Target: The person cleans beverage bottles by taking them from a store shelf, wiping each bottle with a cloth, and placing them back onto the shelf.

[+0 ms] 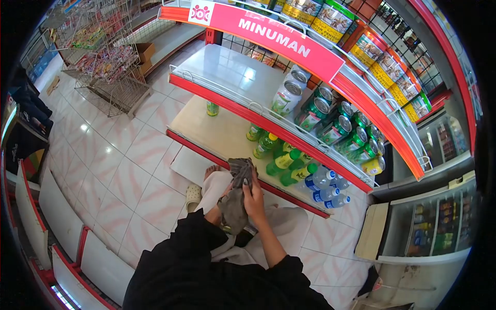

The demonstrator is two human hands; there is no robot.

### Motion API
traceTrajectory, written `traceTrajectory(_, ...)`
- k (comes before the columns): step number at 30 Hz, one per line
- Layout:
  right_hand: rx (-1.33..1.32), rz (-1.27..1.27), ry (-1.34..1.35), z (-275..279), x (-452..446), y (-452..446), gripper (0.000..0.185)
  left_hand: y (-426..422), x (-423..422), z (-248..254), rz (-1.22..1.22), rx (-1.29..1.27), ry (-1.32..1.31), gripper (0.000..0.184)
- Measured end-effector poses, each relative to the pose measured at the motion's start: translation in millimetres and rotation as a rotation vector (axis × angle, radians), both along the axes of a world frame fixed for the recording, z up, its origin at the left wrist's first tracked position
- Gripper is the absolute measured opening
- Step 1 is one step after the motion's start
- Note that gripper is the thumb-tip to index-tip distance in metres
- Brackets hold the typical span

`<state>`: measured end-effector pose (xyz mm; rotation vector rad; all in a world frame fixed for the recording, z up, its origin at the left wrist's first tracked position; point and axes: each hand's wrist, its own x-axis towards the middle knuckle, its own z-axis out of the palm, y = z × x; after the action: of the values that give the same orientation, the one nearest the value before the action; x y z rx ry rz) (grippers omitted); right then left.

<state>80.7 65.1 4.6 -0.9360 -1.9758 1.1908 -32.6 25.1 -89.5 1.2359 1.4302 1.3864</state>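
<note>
A crumpled grey cloth (235, 209) is held up over my lap, in front of the lower shelf. My right hand (253, 200) is closed on its right side, fingers pointing up along it. My left hand (212, 215) is at the cloth's left side; only the wrist area shows, and the cloth hides its fingers. Below the cloth a dark thing with a pale band (245, 236) shows in part; I cannot tell what it is. Close beyond the hands, green bottles with yellow-green caps (281, 163) stand on the lower shelf (206, 126).
Clear water bottles with blue caps (320, 181) stand at the shelf's right end. Drink cans (336, 129) fill the right of the upper shelf (227, 72). A pale clog (193, 197) lies by my leg. Wire racks (108, 67), a glass-door fridge (434, 227) and low shelving (62, 206) surround me.
</note>
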Motion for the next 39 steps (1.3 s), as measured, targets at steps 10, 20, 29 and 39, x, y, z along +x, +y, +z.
traceTrajectory(10, -0.214, -0.210, 0.055, -5, 33, -37, 0.040, -19, 34, 58, -0.264, -0.296, -1.195, 0.056)
traceTrajectory(20, 0.018, -0.167, -0.078, -1, 53, -105, 0.041, -14, 42, 18, -0.572, -0.150, -1.512, 0.064)
traceTrajectory(29, 0.055, -0.051, -0.132, 9, 48, -102, 0.043, -17, 25, 69, -0.438, -0.288, -1.559, 0.066)
traceTrajectory(39, 0.080, -0.037, -0.046, 10, 2, 12, 0.034, -23, 14, 26, -0.089, -0.080, -0.968, 0.056)
